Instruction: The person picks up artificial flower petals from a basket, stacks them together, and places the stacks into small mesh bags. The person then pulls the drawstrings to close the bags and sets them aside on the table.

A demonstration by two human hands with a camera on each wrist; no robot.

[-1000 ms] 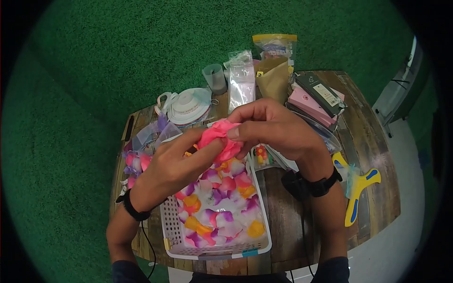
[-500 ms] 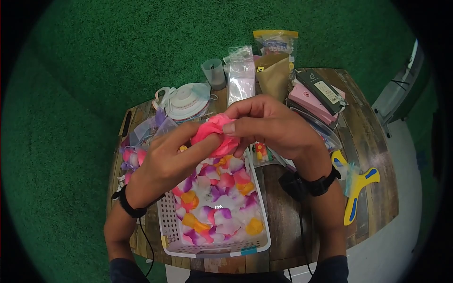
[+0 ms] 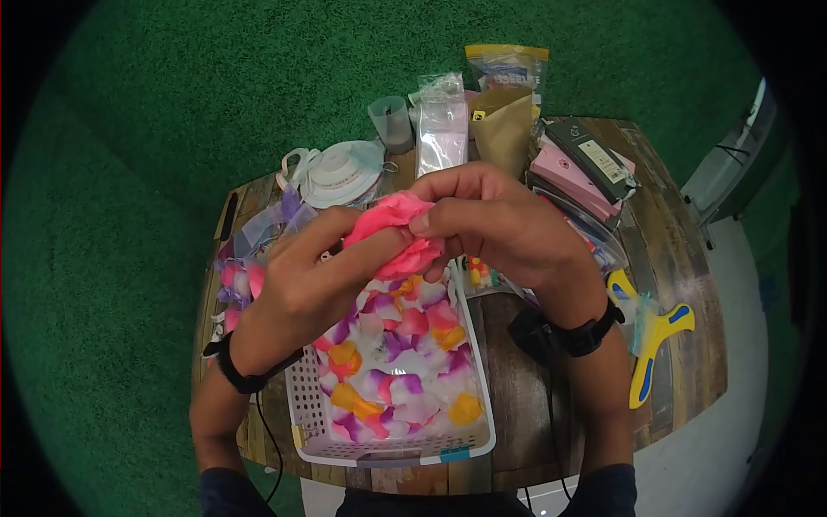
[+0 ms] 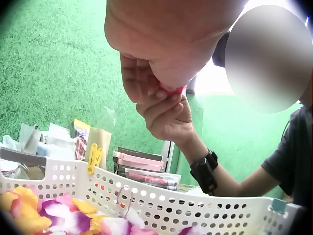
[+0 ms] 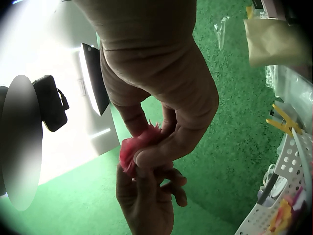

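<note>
A pink ruffled flower [image 3: 388, 217] of thin, petal-like material is held between both hands, above the far end of a white perforated basket [image 3: 488, 405]. My left hand [image 3: 310, 280] grips it from the left, thumb pressed along its near side. From the right, my right hand [image 3: 512, 228] pinches its edge between thumb and fingers. Frayed edges of the flower [image 5: 139, 144] show in the right wrist view, where the fingertips of the two hands meet. In the left wrist view the left hand covers most of it. Loose purple-white, pink and orange petals [image 3: 405, 392] lie in the basket.
Behind the hands stand a translucent cup [image 3: 390, 125], a clear packet [image 3: 442, 125] and a brown paper bag [image 3: 504, 133]. Stacked boxes [image 3: 573, 177] sit at the back right, with a yellow-blue boomerang [image 3: 659, 345] nearer. Yellow clips [image 4: 94, 159] grip the basket's rim.
Both hands and the pink flower have shifted slightly up in the head view. The flower looks more spread out between the fingers. Both hands keep their hold on it.
</note>
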